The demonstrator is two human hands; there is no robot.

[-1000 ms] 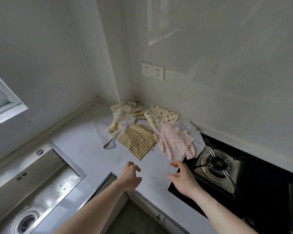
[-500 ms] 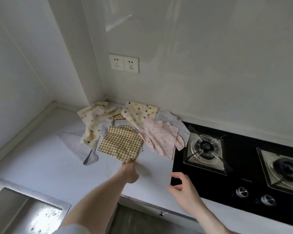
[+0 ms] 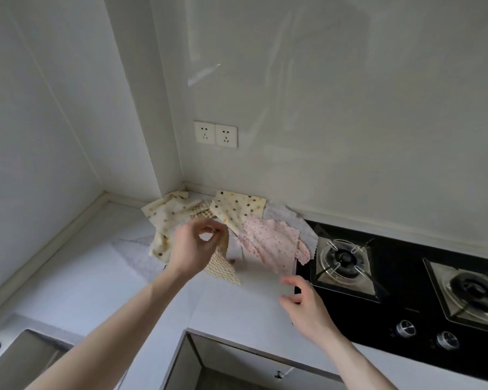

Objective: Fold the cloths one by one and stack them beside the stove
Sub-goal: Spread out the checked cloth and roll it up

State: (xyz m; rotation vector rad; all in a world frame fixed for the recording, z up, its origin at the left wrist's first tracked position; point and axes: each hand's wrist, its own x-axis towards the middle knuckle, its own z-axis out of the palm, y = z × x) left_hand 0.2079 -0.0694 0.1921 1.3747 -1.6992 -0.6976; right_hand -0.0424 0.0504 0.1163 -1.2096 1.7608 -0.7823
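At centre frame we see the left hand pinching the upper corner of the brown checked cloth, thumb and fingertips closed on the fabric and the corner raised off the desk. The cloth hangs from that grip down and to the right, its long axis running diagonally toward lower centre, its low corner seemingly touching the desk, though blur makes that hard to settle. The right hand hovers lower right of it, fingers loosely curled and parted, holding nothing, over the desk's edge just beside the stove.

The remaining cloths lie heaped in the corner above: a cream dotted cloth at left, a yellow dotted cloth at top centre, a pink cloth overlapping the stove's left edge, and a pale grey cloth beneath it.

We judge the free low corner lies nearer the right hand than the left, so that hand is best placed to take it and spread the cloth for folding.
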